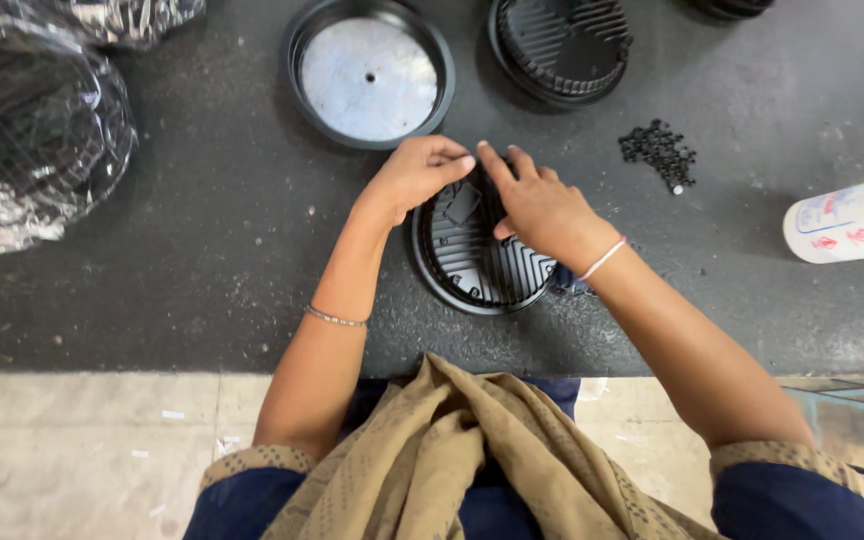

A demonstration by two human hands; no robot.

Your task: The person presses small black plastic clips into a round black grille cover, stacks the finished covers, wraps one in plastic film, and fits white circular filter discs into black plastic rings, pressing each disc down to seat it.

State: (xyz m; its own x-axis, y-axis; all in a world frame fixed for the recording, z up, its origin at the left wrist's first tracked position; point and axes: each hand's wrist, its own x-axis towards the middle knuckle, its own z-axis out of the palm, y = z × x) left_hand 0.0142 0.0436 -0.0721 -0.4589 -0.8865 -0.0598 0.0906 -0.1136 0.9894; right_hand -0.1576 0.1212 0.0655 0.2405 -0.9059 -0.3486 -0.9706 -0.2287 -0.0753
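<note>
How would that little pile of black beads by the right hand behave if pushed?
The pile of small black pieces lies loose on the dark worktop, so it would probably scatter. Each looks tiny and light. One pale piece sits at its edge, likely to roll away.

The worker wore short dark blue sleeves edged with tan patterned cuffs, and a tan patterned scarf draped down the front over dark blue clothing. A thin beaded metal bangle circled the wrist of the left hand [414,176], a slim pale pink band that of the right hand [542,208].
</note>
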